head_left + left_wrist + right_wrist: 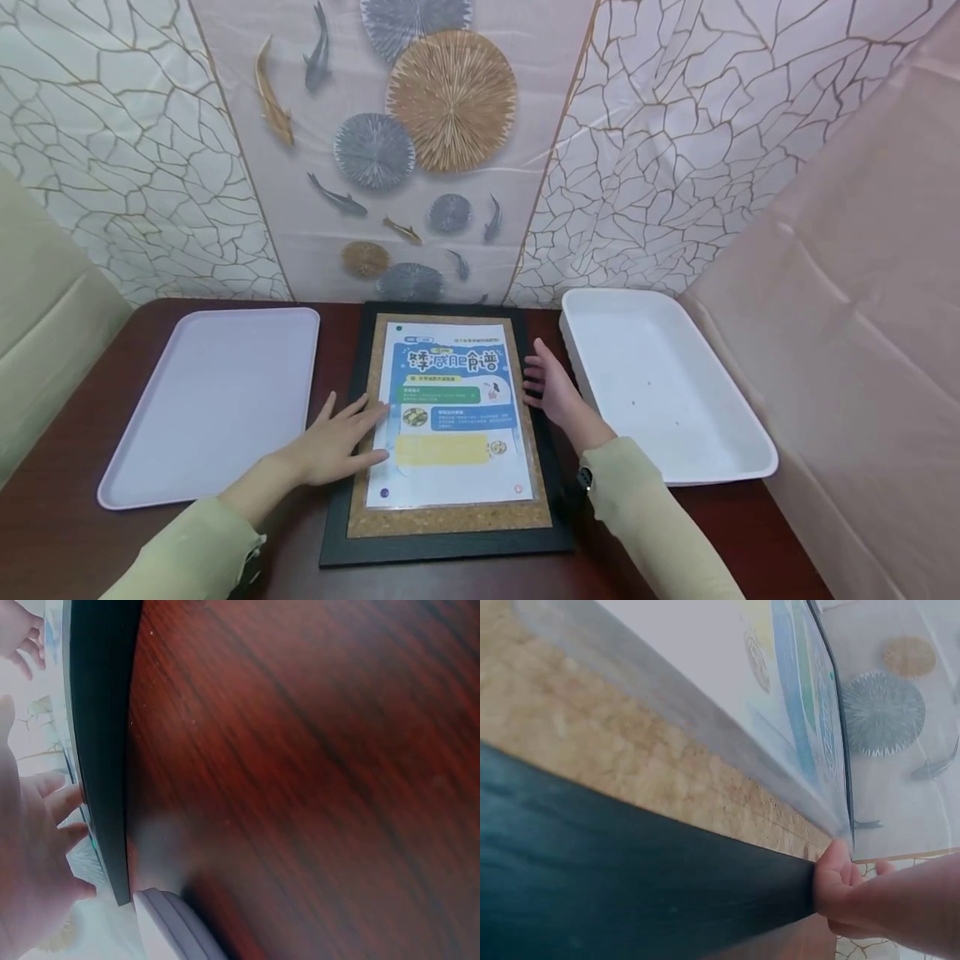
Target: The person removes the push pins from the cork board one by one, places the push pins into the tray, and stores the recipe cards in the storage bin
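A cork board [450, 522] in a black frame lies on the table. On its cork sits a printed sheet [442, 492] in a clear sleeve, with blue, green and yellow blocks. Small round pins show at some corners: green [399, 328], purple [385, 492] and red [518, 489]. My left hand [333, 446] is spread over the board's left side, its fingertips over the sheet's left edge. By the right side of the frame is my right hand [553, 385], its fingers loosely bent towards the sheet; it holds nothing visible. In the right wrist view, that hand [844, 892] appears beside the black frame.
A flat pale lilac tray [217, 400] lies left of the board. To the right stands a deeper white tray [667, 392] with a few tiny dark specks inside. Patterned cloth [630, 150] hangs behind the dark red wooden table [52, 500].
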The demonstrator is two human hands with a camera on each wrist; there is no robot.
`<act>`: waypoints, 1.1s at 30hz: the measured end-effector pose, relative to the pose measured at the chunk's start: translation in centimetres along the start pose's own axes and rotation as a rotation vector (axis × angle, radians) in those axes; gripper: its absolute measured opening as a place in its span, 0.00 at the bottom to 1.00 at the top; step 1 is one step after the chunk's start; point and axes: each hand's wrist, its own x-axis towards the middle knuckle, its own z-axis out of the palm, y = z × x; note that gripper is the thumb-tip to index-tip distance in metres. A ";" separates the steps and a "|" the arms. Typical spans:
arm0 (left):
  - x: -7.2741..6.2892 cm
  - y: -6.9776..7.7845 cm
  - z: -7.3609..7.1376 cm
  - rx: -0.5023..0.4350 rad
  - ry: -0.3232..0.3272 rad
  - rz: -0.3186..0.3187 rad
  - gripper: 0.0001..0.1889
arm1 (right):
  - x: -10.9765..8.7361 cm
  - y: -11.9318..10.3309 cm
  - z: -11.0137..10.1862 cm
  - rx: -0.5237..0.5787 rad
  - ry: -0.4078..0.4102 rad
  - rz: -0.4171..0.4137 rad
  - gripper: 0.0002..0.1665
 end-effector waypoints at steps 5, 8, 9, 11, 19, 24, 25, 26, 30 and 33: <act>-0.1 0.0 0.1 0.001 -0.007 -0.013 0.41 | 0.9 0.5 0.3 -0.181 0.051 0.053 0.37; -0.1 0.1 0.4 0.017 -0.006 -0.006 0.40 | 1.2 1.1 0.5 -0.419 0.097 0.035 0.30; 0.0 0.1 0.5 0.025 -0.004 -0.004 0.40 | 1.3 1.2 0.5 -0.491 0.111 0.023 0.29; 0.1 0.3 0.6 0.043 0.006 0.009 0.38 | 1.3 1.3 0.4 -0.582 0.121 0.005 0.29; 0.3 2.0 0.2 0.023 0.066 0.108 0.21 | 0.9 0.0 -0.5 -0.685 0.084 -0.024 0.36; -0.3 2.4 0.2 -0.075 0.004 0.129 0.10 | 1.3 0.0 -0.4 -0.664 0.048 -0.019 0.36; -0.4 2.4 0.3 -0.094 -0.013 0.130 0.09 | 1.4 0.1 -0.3 -0.659 0.041 -0.013 0.36; -0.5 2.2 0.4 -0.106 -0.028 0.133 0.07 | 1.5 0.3 -0.2 -0.654 0.035 -0.007 0.36; -0.7 1.9 0.8 -0.127 -0.049 0.147 0.04 | 1.9 0.8 0.1 -0.650 0.033 -0.007 0.36; -1.0 1.9 1.2 -0.128 -0.051 0.144 0.06 | 2.0 1.3 0.3 -0.649 0.028 -0.015 0.36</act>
